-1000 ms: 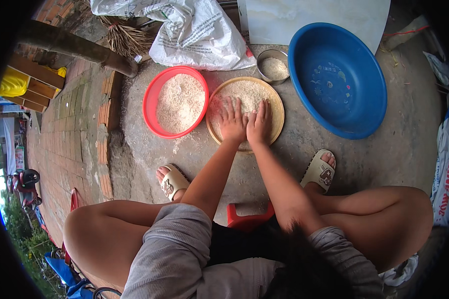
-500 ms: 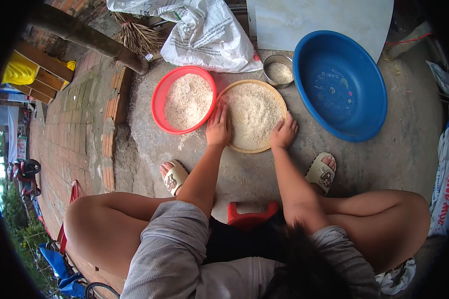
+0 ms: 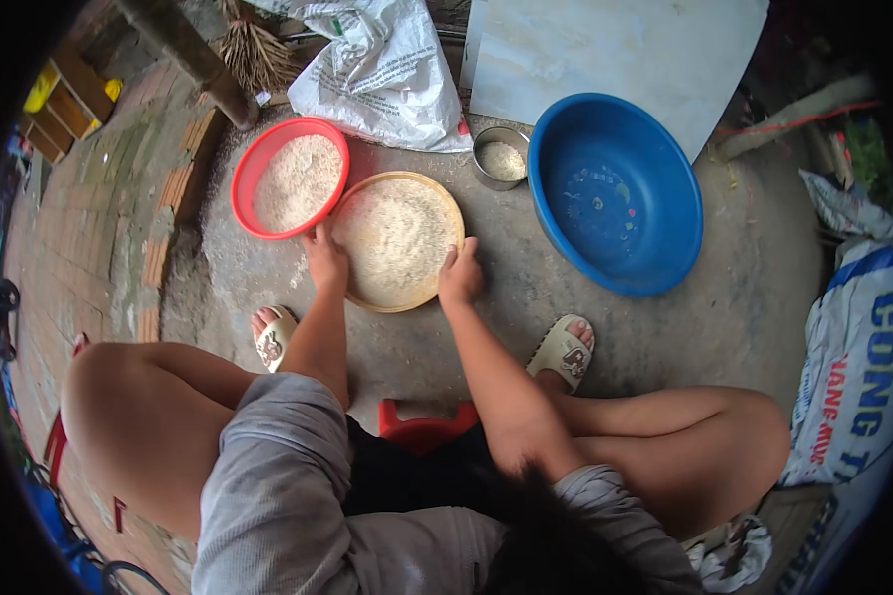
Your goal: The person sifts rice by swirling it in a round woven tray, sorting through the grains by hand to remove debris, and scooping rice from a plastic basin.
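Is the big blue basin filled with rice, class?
No: the blue basin holds no rice, only its bare inner wall and a few specks, while the rice lies in the round tray and red bowl.

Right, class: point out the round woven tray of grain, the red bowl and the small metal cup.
Woven tray [image 3: 397, 238], head view, on the grain at its middle.
Red bowl [image 3: 246, 178], head view, on its left rim.
Small metal cup [image 3: 481, 171], head view, on its near left wall.
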Demonstrator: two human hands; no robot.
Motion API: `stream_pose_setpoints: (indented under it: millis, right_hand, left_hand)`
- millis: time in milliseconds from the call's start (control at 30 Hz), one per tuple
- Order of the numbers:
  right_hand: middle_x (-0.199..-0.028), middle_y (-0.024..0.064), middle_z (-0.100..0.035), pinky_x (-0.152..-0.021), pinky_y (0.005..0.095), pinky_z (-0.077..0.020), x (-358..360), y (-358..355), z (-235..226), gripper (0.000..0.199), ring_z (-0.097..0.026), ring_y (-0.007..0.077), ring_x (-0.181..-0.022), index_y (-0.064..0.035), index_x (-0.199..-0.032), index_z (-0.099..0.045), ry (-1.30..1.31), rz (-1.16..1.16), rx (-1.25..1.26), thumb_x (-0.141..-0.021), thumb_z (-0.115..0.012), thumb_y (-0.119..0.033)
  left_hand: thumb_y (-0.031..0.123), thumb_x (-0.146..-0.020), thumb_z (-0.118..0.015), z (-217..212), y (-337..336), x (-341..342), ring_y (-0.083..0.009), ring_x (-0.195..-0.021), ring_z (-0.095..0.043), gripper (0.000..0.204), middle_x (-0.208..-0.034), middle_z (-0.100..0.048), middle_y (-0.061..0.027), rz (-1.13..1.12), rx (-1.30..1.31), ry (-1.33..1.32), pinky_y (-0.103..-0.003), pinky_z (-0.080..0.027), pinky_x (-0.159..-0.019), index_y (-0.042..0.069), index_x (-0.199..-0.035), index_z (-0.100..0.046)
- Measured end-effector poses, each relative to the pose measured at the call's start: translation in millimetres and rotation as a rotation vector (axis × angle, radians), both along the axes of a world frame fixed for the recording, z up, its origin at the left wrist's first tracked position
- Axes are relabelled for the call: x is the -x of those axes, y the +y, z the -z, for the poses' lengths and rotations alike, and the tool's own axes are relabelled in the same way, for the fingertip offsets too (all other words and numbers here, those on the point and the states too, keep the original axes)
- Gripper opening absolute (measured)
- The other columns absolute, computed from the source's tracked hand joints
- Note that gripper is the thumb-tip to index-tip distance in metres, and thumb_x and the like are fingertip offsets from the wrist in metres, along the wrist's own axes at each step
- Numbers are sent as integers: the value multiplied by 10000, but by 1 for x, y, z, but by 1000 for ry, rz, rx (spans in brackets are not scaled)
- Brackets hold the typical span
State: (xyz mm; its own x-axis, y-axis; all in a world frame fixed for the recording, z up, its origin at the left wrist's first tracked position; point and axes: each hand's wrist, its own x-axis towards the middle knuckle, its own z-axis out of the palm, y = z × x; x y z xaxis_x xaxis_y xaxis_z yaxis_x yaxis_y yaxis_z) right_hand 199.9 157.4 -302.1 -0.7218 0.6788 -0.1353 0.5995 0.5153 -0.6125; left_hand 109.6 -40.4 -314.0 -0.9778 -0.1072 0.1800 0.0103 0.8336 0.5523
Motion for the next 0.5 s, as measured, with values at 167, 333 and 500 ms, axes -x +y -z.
stream_pose_setpoints:
  millis: [167,333,500]
  right_hand:
    - [-760,208,-614,-595,497,-448,1,16,14,220,-591,422,-722,-140,-1039,-392,90,54,-24,-873,-474,-259]
    - [-863,207,-614,-665,464,-447,-30,72,-5,181,-588,396,-805,-81,-1001,-439,98,240,-36,-909,-432,-237]
    - [-899,229,-605,-681,491,-442,-34,42,-4,204,-570,421,-851,-93,-1010,-419,25,245,-49,-911,-417,-271]
  left_hand:
    - [224,-865,-444,-10,18,1,-378,-857,-576,223,-990,-533,-183,-258,31,-165,-464,-474,-710,59,-1012,-471]
    - [314,-898,-411,6,87,-37,-397,-832,-579,264,-986,-535,-193,-247,-154,-211,-478,-474,-717,59,-953,-448]
    - [371,-915,-374,-8,57,-16,-384,-847,-584,332,-954,-575,-203,-141,-123,-233,-477,-467,-705,50,-958,-447]
